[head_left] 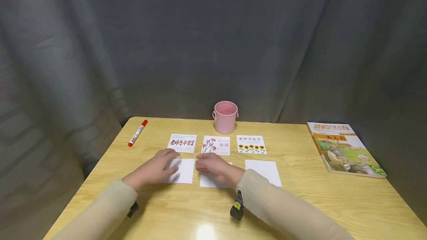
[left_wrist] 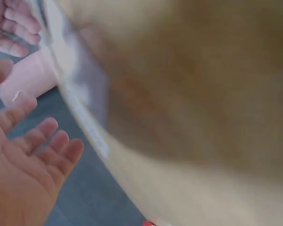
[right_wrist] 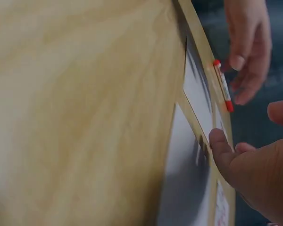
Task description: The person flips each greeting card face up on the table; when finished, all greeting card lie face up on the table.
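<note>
My left hand (head_left: 155, 169) hovers over the left edge of a blank white card (head_left: 186, 171), fingers spread and slightly bent, nothing in them. Facing it, my right hand (head_left: 217, 166) is above a second blank card (head_left: 207, 181) and partly hides it. In the right wrist view the right hand (right_wrist: 259, 172) also looks free of any object. Behind the hands lie three printed cards: one with red lettering (head_left: 181, 143), one with pink flowers (head_left: 209, 145) and one with sunflowers (head_left: 251, 149). A third blank card (head_left: 265, 169) lies to the right.
A pink bucket (head_left: 225, 119) stands at the back of the wooden table (head_left: 307, 199). At the back left lies a red-and-white marker (head_left: 138, 133). A book (head_left: 347, 151) rests near the right edge. Grey curtain (head_left: 200, 47) hangs behind the table.
</note>
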`<state>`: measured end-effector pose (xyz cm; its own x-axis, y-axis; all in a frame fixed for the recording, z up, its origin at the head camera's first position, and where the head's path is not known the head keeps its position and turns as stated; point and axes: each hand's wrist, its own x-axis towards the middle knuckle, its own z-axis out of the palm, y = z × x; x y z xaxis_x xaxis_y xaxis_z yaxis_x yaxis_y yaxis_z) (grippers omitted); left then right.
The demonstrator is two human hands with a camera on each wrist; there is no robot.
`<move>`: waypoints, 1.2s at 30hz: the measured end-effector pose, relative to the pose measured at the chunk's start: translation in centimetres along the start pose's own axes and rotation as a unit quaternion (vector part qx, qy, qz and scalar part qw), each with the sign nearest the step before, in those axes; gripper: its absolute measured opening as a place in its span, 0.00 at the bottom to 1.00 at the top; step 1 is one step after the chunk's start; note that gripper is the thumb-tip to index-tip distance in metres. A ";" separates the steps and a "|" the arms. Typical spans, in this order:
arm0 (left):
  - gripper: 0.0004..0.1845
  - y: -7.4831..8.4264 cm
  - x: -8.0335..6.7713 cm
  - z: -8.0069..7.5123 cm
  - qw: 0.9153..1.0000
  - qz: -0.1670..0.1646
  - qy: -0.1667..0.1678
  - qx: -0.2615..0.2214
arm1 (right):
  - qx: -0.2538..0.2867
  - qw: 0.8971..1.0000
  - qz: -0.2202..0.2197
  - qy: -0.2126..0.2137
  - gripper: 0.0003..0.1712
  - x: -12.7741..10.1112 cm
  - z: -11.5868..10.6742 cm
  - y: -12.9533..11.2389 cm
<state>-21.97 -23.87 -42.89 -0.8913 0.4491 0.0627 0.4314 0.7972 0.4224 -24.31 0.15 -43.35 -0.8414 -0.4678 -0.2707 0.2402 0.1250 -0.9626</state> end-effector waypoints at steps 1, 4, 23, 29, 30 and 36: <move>0.25 0.0 -0.5 0.1 1.000 0.004 -0.020 0.005 | 0.006 1.000 0.007 0.001 0.31 -0.2 0.0 0.0; 0.24 -0.1 -1.3 0.4 0.997 -0.001 -0.071 0.029 | 0.026 0.999 0.030 0.005 0.35 -0.4 0.1 0.1; 0.20 0.0 -1.3 0.9 0.998 -0.040 -0.042 0.023 | 0.146 0.988 0.026 0.045 0.29 0.8 1.8 0.4; 0.21 -0.1 -1.1 1.2 0.999 -0.039 -0.022 0.011 | 0.130 0.989 0.002 0.069 0.09 1.2 3.1 1.3; 0.20 -0.2 -1.0 1.2 0.999 -0.035 -0.016 0.012 | 0.127 0.989 -0.001 0.076 0.09 1.2 3.2 1.3; 0.23 -1.0 -0.6 0.3 0.996 -0.081 0.038 -0.027 | 0.092 0.991 -0.001 0.092 0.15 1.3 3.2 0.7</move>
<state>-21.81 -24.78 -43.64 -0.9576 0.2824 0.0578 0.2747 0.8334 0.4796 -23.69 -3.14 -44.32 -0.9119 -0.2980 -0.2820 0.3089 -0.0462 -0.9500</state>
